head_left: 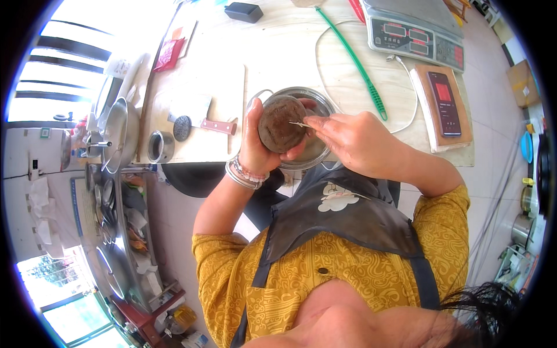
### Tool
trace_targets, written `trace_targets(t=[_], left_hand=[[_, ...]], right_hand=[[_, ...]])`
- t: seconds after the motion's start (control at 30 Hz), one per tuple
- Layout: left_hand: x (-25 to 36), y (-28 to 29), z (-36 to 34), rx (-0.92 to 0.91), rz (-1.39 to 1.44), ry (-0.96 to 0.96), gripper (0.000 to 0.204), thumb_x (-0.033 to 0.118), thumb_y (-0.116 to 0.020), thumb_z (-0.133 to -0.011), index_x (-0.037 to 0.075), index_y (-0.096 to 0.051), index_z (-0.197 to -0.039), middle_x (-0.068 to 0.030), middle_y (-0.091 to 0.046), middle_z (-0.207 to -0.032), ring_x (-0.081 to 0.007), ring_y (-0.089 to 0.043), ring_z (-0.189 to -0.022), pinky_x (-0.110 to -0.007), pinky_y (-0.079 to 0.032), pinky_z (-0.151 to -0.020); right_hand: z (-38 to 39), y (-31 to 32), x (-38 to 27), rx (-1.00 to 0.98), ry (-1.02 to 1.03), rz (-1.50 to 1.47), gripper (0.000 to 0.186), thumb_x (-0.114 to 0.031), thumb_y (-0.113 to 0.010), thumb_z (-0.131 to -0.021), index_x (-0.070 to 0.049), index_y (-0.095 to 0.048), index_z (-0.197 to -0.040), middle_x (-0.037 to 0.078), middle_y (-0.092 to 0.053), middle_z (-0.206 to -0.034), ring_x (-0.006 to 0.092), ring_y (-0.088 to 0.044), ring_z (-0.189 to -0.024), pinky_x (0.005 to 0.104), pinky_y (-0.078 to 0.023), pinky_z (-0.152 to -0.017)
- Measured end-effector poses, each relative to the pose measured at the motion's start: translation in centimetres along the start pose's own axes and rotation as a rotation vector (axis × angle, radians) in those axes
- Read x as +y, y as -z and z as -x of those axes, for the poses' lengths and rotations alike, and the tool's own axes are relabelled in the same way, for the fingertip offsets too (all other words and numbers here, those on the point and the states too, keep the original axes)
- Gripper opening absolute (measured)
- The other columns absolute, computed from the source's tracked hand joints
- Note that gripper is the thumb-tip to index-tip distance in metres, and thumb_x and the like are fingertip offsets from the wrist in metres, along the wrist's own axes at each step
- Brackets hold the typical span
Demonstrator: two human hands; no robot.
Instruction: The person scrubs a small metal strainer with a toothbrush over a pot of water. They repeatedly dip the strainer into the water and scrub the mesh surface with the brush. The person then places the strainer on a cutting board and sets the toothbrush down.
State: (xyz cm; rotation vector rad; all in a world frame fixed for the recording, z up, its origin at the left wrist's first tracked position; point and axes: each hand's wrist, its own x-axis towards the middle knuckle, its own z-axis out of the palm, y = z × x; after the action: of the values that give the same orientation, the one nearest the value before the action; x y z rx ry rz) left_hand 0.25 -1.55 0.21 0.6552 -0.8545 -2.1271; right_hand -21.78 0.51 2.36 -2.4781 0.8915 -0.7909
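Cupping a round brown object (281,126) above a metal bowl (318,152) it partly hides, the left hand (254,134) curls around it; the right hand (355,140) pinches a thin tool (298,123), its rear concealed by fingers.

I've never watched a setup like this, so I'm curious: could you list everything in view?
Round piece: 1, dark brown, in left hand
Thin tool: 1, silvery, in right hand
Pot: 1, steel, beneath round piece
Table: 1, pale, centre
Cutting board: 1, pale, table's left
Broad-bladed knife: 1, red-brown handle, on board
Speckled oval: 1, black, beside knife
Packet: 1, red, far left
Oblong case: 1, black, far edge
Long handle: 1, green, right of pot
Scale: 1, grey, far right
Phone: 1, dark, table's right
Large bowl: 1, steel, beyond table's left
Apron: 1, dark, worn
Shirt: 1, yellow, worn
Edge clutter: too small to count
Hands: 2, bare, over pot
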Motion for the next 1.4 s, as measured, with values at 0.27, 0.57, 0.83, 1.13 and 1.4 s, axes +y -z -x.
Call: trace_targets(t=[0.27,0.57,0.83,1.13,1.4], left_hand=[[-0.5,-0.6,0.6,0.012,0.107,0.078,0.1,0.085,-0.017,-0.084,0.003,-0.056,-0.125,-0.0114,-0.062,-0.087,-0.0179,-0.045,-0.051,-0.027,-0.03,-0.042],[-0.8,-1.2,0.5,0.066,0.133,0.054,0.097,0.085,-0.017,-0.085,0.004,-0.059,-0.118,-0.0082,-0.061,-0.082,-0.0173,-0.044,-0.05,-0.027,-0.028,-0.042],[-0.9,-1.5,0.8,0.09,0.016,0.019,0.099,0.085,-0.016,-0.085,0.004,-0.057,-0.122,-0.0073,-0.06,-0.081,-0.0153,-0.045,-0.052,-0.026,-0.029,-0.043],[-1.3,0.1,0.2,-0.062,-0.504,-0.261,0.09,0.079,-0.033,-0.088,0.001,-0.05,-0.13,-0.0013,-0.06,-0.09,-0.0061,-0.049,-0.06,-0.021,-0.037,-0.051],[-0.4,-0.2,0.4,0.118,-1.005,-0.539,0.082,0.064,-0.048,-0.09,-0.008,-0.047,-0.131,-0.0123,-0.059,-0.083,-0.0175,-0.054,-0.07,-0.031,-0.046,-0.065]], right_hand=[[-0.8,-0.1,-0.4,0.047,0.093,0.216,0.042,-0.004,-0.067,-0.081,0.006,-0.06,-0.121,0.016,-0.064,-0.086,0.0266,-0.068,-0.073,0.0333,-0.055,-0.057],[-1.1,-0.2,-1.1,0.111,0.155,0.284,0.043,-0.005,-0.066,-0.08,0.007,-0.06,-0.12,0.011,-0.057,-0.073,0.0227,-0.06,-0.055,0.0313,-0.049,-0.047],[-1.1,-0.3,-1.2,0.096,0.153,0.281,0.041,-0.003,-0.064,-0.08,0.007,-0.059,-0.12,0.015,-0.061,-0.08,0.0259,-0.063,-0.059,0.033,-0.051,-0.049],[-0.3,-0.2,-1.4,0.057,0.114,0.175,0.046,-0.005,-0.063,-0.079,0.004,-0.058,-0.124,0.009,-0.055,-0.075,0.0249,-0.059,-0.056,0.0362,-0.046,-0.048],[-0.1,0.2,-1.1,0.036,-0.013,-0.247,0.029,-0.001,-0.056,-0.092,0.004,-0.061,-0.121,0.018,-0.063,-0.075,0.0287,-0.062,-0.059,0.0354,-0.047,-0.054]])
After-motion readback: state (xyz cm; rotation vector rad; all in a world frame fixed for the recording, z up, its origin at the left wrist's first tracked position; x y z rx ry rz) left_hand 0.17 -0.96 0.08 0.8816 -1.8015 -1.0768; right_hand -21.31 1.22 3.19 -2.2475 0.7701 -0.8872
